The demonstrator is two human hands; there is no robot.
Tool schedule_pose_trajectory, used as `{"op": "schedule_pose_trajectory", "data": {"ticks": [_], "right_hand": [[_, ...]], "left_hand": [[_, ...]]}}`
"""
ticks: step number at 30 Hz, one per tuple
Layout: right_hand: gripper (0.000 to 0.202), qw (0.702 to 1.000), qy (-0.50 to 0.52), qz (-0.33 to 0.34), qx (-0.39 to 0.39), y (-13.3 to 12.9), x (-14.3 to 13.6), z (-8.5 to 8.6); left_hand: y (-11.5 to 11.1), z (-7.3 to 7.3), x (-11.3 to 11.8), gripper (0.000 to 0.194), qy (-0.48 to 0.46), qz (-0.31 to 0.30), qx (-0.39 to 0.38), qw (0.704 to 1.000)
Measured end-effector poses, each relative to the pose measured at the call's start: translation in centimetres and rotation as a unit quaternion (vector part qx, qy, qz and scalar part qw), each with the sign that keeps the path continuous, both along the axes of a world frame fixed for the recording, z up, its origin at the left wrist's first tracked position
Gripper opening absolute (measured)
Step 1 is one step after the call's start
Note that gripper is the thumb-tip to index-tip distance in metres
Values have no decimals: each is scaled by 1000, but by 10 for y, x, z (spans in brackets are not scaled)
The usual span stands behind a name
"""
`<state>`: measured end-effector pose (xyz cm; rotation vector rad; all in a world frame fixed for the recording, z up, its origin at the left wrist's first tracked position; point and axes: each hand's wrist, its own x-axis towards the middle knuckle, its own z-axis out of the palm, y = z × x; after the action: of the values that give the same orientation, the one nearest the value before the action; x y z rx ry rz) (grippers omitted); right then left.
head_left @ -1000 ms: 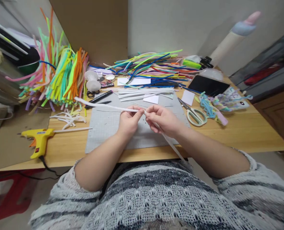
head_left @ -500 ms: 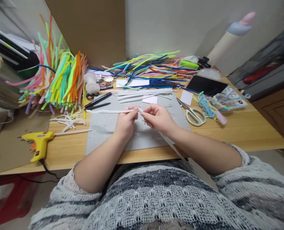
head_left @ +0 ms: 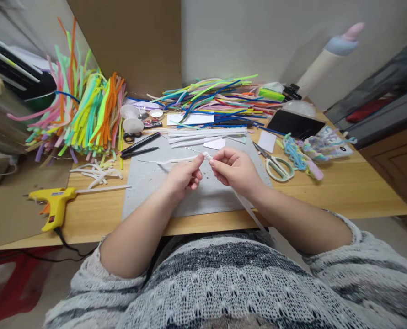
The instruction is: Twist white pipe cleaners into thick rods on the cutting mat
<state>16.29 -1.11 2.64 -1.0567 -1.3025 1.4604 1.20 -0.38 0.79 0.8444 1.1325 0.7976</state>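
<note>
Over the grey cutting mat [head_left: 148,196], my left hand [head_left: 186,172] pinches a white pipe cleaner [head_left: 176,160] between thumb and fingers. Its fuzzy length runs out to the left beside a thin bare wire [head_left: 145,161]. My right hand [head_left: 236,169] grips the same white piece at a small coiled knot [head_left: 207,156] between the two hands. A long white strand [head_left: 249,212] trails from beneath my right hand toward the table's front edge. The fingertips partly hide the coil.
A yellow glue gun [head_left: 54,203] lies left, near short white offcuts [head_left: 97,172]. Scissors [head_left: 277,167] and a phone [head_left: 294,123] lie right. White pipe cleaners [head_left: 203,135] line the mat's back; colourful bundles [head_left: 97,109] stand behind left. Black pens [head_left: 140,145] lie at the mat's left corner.
Both hands have shifted slightly right. The white pipe cleaner's left end has drawn in toward my left hand, baring thin wire beyond it. The coil between the hands shows more clearly.
</note>
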Motion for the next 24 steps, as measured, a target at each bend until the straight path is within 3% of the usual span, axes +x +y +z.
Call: {"op": "schedule_pose_trajectory", "data": {"ticks": [4, 8, 10, 13, 15, 20, 24], "right_hand": [[25, 999, -39, -20, 19, -3, 1, 2], [23, 998, -56, -27, 25, -4, 0, 0], [22, 998, -59, -19, 22, -3, 0, 0], [23, 998, -61, -10, 23, -2, 0, 0], [23, 997, -67, -14, 31, -1, 1, -2], [25, 994, -82, -48, 53, -3, -2, -8], [26, 999, 17, 6, -36, -3, 2, -2]], "left_hand": [[-7, -2, 1, 49, 199, 115, 222, 947], [-5, -2, -1, 29, 215, 226, 357, 881], [-1, -1, -3, 31, 204, 217, 414, 860], [1, 0, -4, 12, 165, 113, 428, 881], [0, -1, -3, 14, 143, 75, 405, 900], [-6, -3, -1, 16, 148, 91, 412, 894], [-4, 3, -2, 20, 76, 52, 355, 930]]}}
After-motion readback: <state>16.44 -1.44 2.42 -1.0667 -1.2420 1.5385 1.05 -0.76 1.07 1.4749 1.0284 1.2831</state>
